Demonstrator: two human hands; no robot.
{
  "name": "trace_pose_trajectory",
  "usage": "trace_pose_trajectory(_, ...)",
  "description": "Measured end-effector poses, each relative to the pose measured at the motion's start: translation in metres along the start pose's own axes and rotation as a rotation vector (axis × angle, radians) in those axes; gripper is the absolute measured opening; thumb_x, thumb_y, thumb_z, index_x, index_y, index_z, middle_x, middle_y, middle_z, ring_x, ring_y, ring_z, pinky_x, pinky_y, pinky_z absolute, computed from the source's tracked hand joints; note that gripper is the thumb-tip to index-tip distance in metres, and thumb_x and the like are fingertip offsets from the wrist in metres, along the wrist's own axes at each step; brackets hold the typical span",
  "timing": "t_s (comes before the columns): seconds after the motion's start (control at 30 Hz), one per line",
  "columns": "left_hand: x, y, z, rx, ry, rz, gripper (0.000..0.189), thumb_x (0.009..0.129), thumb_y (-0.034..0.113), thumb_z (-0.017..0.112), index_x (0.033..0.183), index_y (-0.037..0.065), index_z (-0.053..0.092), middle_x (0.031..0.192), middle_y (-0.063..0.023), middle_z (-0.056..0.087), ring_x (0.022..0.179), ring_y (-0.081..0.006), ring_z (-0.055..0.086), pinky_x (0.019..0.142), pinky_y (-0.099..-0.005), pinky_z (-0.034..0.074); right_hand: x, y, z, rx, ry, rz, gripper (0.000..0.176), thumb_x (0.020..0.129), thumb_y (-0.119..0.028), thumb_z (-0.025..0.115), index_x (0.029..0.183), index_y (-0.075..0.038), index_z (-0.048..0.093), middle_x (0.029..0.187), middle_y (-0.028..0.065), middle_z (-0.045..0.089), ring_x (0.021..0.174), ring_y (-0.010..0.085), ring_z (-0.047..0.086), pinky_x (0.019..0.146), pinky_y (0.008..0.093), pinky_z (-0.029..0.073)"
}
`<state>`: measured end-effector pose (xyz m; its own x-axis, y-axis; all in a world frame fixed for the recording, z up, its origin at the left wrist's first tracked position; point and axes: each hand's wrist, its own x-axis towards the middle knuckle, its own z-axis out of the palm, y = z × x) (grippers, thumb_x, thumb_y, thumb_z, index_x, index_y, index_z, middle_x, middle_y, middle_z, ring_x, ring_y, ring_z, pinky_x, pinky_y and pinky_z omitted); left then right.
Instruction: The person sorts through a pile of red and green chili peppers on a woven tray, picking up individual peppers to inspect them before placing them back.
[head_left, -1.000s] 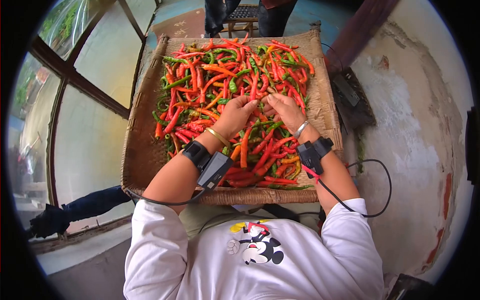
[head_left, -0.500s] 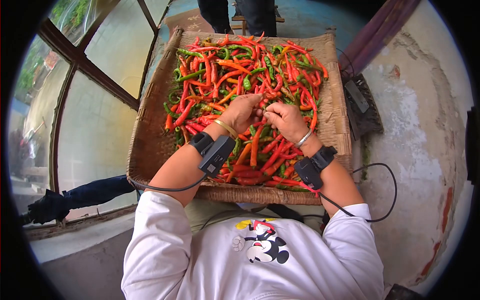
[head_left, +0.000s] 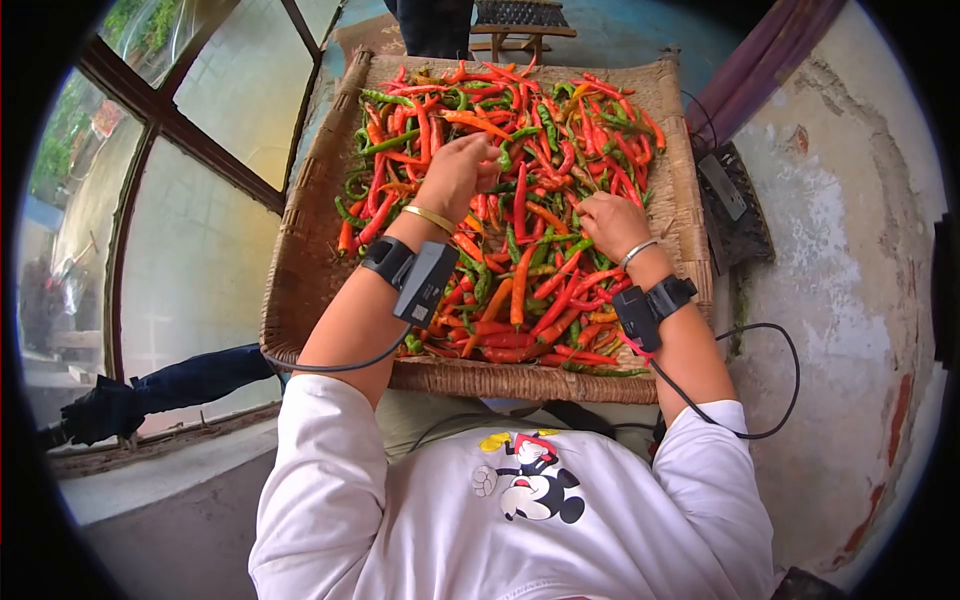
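Note:
Red, green and orange chili peppers (head_left: 520, 285) lie heaped in a shallow woven basket (head_left: 520, 380). My left hand (head_left: 463, 178) is over the upper middle of the heap, its fingers curled beside a curled green chili pepper (head_left: 504, 158). What its fingertips hold, if anything, is hidden. Lower on the right side, my right hand (head_left: 612, 226) has its fingers bent down against the peppers, and their tips are partly hidden. Whether a pepper is between them I cannot make out.
A framed window (head_left: 200, 240) runs along the left, with a dark folded umbrella (head_left: 205, 385) below it. Beyond the basket are a person's dark trouser leg (head_left: 432, 25) and a small stool (head_left: 520, 25). A worn wall (head_left: 830, 250) rises at right.
My hands were together over the middle of the heap and have come apart. The left moved up and left, the right moved right. The other person's leg shifted, showing more of the stool.

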<state>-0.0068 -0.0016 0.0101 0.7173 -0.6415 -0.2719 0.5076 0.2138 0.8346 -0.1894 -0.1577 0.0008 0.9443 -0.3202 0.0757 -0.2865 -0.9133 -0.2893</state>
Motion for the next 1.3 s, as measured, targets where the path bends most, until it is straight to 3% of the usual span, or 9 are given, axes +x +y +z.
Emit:
trace_pose_trajectory(0.07,-0.014,-0.002,0.011,0.246,-0.197,-0.134,0.022,0.087,0.021,0.050,0.100,0.003,0.051,0.082,-0.0025,0.059,0.067,-0.0085,0.055,0.058,-0.0223,0.046,0.000,-0.003,0.001,-0.046,-0.062,0.014,0.017,0.075,-0.022,0.058,0.085,-0.008,0.060,0.088,0.0121,0.058,0.081,0.0311,0.056,0.072,0.0414,0.044)
trace_pose_trajectory(0.37,-0.038,-0.033,0.028,0.787,-0.503,-0.159,0.026,0.087,0.020,0.049,0.104,0.001,0.053,0.076,-0.0006,0.057,0.064,-0.0073,0.053,0.057,-0.0210,0.044,0.010,-0.021,0.001,-0.269,-0.271,0.366,0.026,0.073,-0.028,0.062,0.086,-0.006,0.061,0.091,0.0138,0.061,0.088,0.0281,0.058,0.074,0.0383,0.047)
trace_pose_trajectory(0.6,-0.042,-0.035,0.032,0.819,-0.502,-0.160,0.026,0.087,0.019,0.050,0.105,0.000,0.053,0.076,-0.0014,0.057,0.061,-0.0074,0.053,0.055,-0.0217,0.044,0.007,-0.013,-0.036,-0.009,-0.195,0.473,0.027,0.071,-0.027,0.052,0.083,-0.005,0.061,0.085,0.0162,0.061,0.083,0.0346,0.057,0.073,0.0414,0.045)
trace_pose_trajectory(0.67,-0.046,-0.035,0.035,0.834,-0.491,-0.122,0.029,0.087,0.022,0.049,0.106,0.000,0.052,0.078,-0.0011,0.057,0.061,-0.0074,0.054,0.054,-0.0218,0.043,0.005,-0.005,-0.037,0.021,-0.149,0.417,0.025,0.073,-0.027,0.055,0.079,-0.002,0.059,0.075,0.0135,0.062,0.068,0.0273,0.059,0.061,0.0367,0.046)
trace_pose_trajectory(0.7,-0.048,-0.035,0.038,0.835,-0.495,-0.123,0.029,0.087,0.022,0.049,0.106,0.000,0.052,0.078,-0.0011,0.057,0.061,-0.0074,0.054,0.054,-0.0218,0.043,0.004,-0.006,-0.041,0.383,-0.166,0.435,0.024,0.075,-0.026,0.055,0.078,-0.002,0.058,0.071,0.0105,0.060,0.060,0.0213,0.057,0.055,0.0325,0.045)
trace_pose_trajectory(0.77,-0.053,-0.035,0.043,0.621,-0.391,-0.102,0.030,0.088,0.027,0.048,0.105,0.002,0.053,0.079,-0.0011,0.058,0.059,-0.0065,0.053,0.052,-0.0206,0.043,0.002,-0.013,-0.045,0.908,-0.211,0.369,0.020,0.082,-0.021,0.054,0.077,-0.002,0.056,0.061,0.0008,0.053,0.045,0.0067,0.047,0.043,0.0206,0.039)
trace_pose_trajectory(0.87,-0.049,-0.035,0.041,0.455,-0.388,-0.080,0.028,0.089,0.030,0.047,0.099,0.005,0.055,0.079,0.0005,0.057,0.057,-0.0049,0.052,0.051,-0.0192,0.042,-0.001,-0.032,-0.040,1.098,-0.285,0.348,0.020,0.085,-0.021,0.051,0.079,-0.002,0.056,0.060,-0.0016,0.051,0.047,0.0061,0.047,0.044,0.0198,0.040)
trace_pose_trajectory(1.17,-0.038,-0.036,0.033,0.048,-0.246,-0.189,0.022,0.089,0.029,0.046,0.081,0.009,0.053,0.066,0.0025,0.054,0.052,-0.0049,0.047,0.047,-0.0189,0.041,-0.003,-0.044,-0.027,1.253,-0.288,0.291,0.018,0.085,-0.019,0.052,0.082,-0.002,0.058,0.064,-0.0012,0.054,0.049,0.0054,0.050,0.042,0.0166,0.040)
trace_pose_trajectory(1.3,-0.038,-0.034,0.032,-0.038,-0.165,-0.222,0.022,0.090,0.028,0.044,0.079,0.008,0.049,0.061,0.0003,0.052,0.049,-0.0075,0.047,0.046,-0.0201,0.041,-0.002,-0.040,-0.031,1.042,-0.446,0.312,0.019,0.084,-0.019,0.054,0.074,-0.002,0.056,0.056,0.0005,0.054,0.045,0.0061,0.050,0.040,0.0168,0.039)
